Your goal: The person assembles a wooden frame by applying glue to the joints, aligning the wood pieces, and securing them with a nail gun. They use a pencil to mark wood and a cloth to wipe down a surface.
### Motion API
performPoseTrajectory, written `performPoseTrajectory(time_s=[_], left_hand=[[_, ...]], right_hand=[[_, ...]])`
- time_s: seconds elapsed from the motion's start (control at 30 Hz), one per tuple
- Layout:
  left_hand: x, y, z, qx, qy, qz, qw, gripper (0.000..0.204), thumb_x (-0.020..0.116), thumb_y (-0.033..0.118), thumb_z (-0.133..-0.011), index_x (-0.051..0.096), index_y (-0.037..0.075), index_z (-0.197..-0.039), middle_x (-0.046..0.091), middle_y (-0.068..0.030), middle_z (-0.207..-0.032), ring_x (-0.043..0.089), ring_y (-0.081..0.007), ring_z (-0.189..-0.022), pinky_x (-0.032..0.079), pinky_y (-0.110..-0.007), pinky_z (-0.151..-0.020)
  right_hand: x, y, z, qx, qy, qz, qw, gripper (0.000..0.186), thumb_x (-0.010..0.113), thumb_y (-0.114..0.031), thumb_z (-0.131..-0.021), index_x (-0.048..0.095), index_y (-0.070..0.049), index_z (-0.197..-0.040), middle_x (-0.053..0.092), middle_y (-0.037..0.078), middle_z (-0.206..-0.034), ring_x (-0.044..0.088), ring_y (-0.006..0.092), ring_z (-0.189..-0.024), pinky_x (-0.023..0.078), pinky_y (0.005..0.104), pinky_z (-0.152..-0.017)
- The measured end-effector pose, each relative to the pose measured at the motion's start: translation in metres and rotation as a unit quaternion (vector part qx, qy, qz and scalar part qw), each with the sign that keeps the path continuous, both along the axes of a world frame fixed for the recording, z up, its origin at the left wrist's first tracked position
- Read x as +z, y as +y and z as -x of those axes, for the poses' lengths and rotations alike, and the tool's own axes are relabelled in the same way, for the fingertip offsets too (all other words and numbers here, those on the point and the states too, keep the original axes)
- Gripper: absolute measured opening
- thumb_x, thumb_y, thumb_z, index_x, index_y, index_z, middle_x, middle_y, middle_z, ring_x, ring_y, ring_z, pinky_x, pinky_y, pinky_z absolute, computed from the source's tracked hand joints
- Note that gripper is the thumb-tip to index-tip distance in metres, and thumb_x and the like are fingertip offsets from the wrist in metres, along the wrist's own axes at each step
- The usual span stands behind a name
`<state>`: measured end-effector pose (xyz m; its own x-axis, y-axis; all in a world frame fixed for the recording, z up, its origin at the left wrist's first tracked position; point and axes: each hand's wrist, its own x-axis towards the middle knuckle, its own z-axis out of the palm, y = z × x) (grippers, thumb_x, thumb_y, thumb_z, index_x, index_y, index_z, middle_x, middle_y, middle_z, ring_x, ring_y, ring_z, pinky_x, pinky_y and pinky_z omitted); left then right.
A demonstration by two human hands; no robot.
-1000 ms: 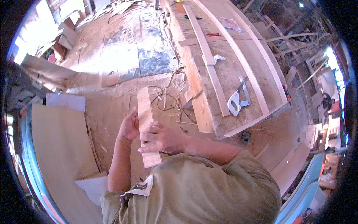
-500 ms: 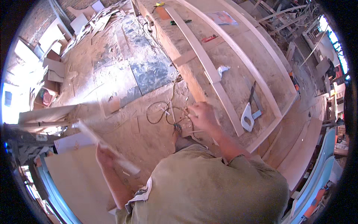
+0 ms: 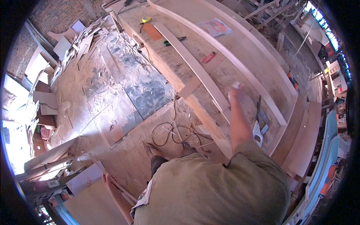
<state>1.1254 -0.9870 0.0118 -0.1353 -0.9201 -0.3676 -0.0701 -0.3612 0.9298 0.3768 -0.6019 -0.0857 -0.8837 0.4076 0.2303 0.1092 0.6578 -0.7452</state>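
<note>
My right hand (image 3: 235, 92) reaches over the workbench (image 3: 255, 60), its fingers closed around a small crumpled white piece (image 3: 237, 85), paper or plastic, I cannot tell which. Just left of it lies a long pale wooden strip (image 3: 195, 66). A handsaw with a white handle (image 3: 257, 134) rests nearer to me, beside a metal square (image 3: 264, 129). Low on the left, my left hand (image 3: 107, 180) grips a thin wooden strip (image 3: 120, 187) that slants alongside my forearm.
A yellow tape measure (image 3: 146, 19), an orange block (image 3: 152, 32), a red tool (image 3: 209, 57) and a printed sheet (image 3: 215, 27) lie on the bench. Cords (image 3: 161, 135) loop on the floor by my feet. Offcuts (image 3: 84, 47) are heaped at the far left.
My right hand has moved forward from the bench's near corner and taken hold of the white piece. My left hand has come down with its strip. My view has shifted.
</note>
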Motion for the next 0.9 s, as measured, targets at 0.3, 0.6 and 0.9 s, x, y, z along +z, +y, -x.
performPoseTrajectory(time_s=[0.3,0.6,0.9], left_hand=[[0.049,-0.185,0.134,-0.293,0.135,-0.064,0.944,0.061,0.060,0.029,-0.088,0.048,0.001,-0.140,0.061,-0.0076,-0.095,0.062,-0.0174,-0.080,0.053,-0.031,-0.070],[0.058,-0.309,0.309,-0.491,0.123,-0.058,0.860,0.054,0.052,0.037,-0.102,0.047,0.002,-0.142,0.057,-0.0018,-0.091,0.054,-0.0108,-0.079,0.049,-0.027,-0.072],[0.079,-0.398,0.481,-0.606,0.053,0.065,0.791,0.063,0.066,0.043,-0.095,0.051,0.001,-0.138,0.056,-0.0011,-0.097,0.051,-0.0112,-0.088,0.044,-0.027,-0.081]], right_hand=[[0.141,-0.013,-0.037,0.013,0.045,0.403,0.914,0.045,0.069,-0.035,-0.088,0.064,-0.008,-0.123,0.065,0.010,-0.098,0.066,0.0246,-0.079,0.056,0.0377,-0.064],[0.165,-0.269,-0.152,0.146,-0.125,0.576,0.795,0.040,0.067,-0.032,-0.095,0.058,-0.011,-0.127,0.062,0.003,-0.087,0.057,0.0153,-0.063,0.049,0.0304,-0.053],[0.225,-0.464,-0.065,0.354,-0.164,0.385,0.836,0.031,0.071,-0.014,-0.090,0.069,0.003,-0.116,0.071,0.006,-0.092,0.058,0.0083,-0.067,0.047,0.0222,-0.058]])
